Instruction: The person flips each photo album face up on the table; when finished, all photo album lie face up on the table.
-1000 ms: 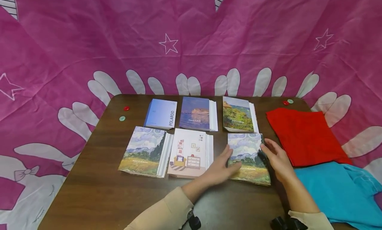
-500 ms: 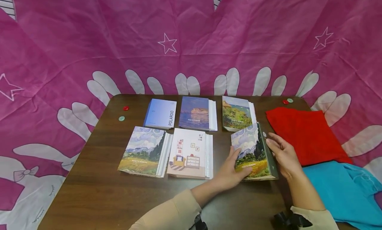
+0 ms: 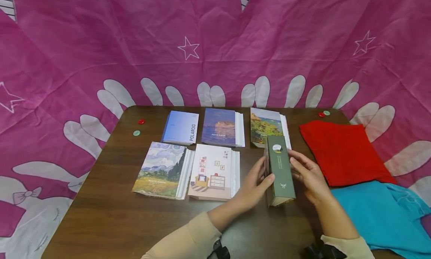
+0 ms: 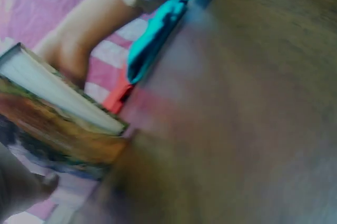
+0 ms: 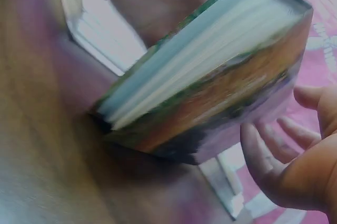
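A thick photo album (image 3: 281,171) with a green spine and a painted landscape cover stands on edge, spine up, at the right of the near row. My left hand (image 3: 252,186) lies against its left side, the thumb straight along the cover. On the other side, the fingers of my right hand (image 3: 311,178) are at the cover near the spine, loosely extended. In the right wrist view, the album's (image 5: 210,103) page block and painted cover show, with my right hand (image 5: 295,166) beside the cover. The left wrist view is blurred; the album (image 4: 63,113) shows at left.
Several other albums lie flat: a pink-white one (image 3: 212,171), a landscape one (image 3: 159,171), a blue POLAROID one (image 3: 182,127), a purple seascape (image 3: 219,126) and a garden one (image 3: 266,124). A red cloth (image 3: 343,150) and blue cloth (image 3: 377,214) lie right; small discs (image 3: 141,121) lie beyond.
The album lay flat, cover up, between both hands. Its right side has risen and it has turned to the left, so the green spine now faces up. The right hand has followed it leftward.
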`<act>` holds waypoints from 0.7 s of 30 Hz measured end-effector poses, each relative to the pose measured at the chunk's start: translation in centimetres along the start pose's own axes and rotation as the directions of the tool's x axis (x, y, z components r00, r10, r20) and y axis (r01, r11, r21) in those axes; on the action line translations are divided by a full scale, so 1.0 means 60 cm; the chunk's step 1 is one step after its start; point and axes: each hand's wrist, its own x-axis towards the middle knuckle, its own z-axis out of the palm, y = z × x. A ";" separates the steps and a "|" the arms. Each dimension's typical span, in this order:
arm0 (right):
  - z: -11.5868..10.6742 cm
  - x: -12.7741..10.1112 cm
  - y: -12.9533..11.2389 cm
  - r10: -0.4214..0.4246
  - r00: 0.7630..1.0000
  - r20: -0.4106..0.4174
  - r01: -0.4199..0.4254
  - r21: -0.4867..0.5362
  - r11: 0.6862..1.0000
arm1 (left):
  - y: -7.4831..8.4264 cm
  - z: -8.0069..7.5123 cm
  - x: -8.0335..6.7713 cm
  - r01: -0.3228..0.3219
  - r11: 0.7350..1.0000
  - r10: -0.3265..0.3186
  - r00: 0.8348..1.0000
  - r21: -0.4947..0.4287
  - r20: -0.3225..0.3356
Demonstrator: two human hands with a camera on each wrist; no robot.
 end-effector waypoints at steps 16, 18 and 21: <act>-0.003 0.011 0.055 0.144 0.979 0.143 -0.113 -0.210 0.971 | 0.015 -0.048 -0.014 -0.216 0.968 0.221 0.975 0.127 -0.029; -0.002 0.010 0.055 0.146 0.980 0.136 -0.115 -0.215 0.970 | 0.022 -0.049 -0.016 -0.213 0.970 0.217 0.976 0.119 -0.027; 0.000 0.009 0.055 0.139 0.981 0.132 -0.106 -0.226 0.968 | 0.020 -0.051 -0.018 -0.216 0.968 0.223 0.974 0.125 -0.042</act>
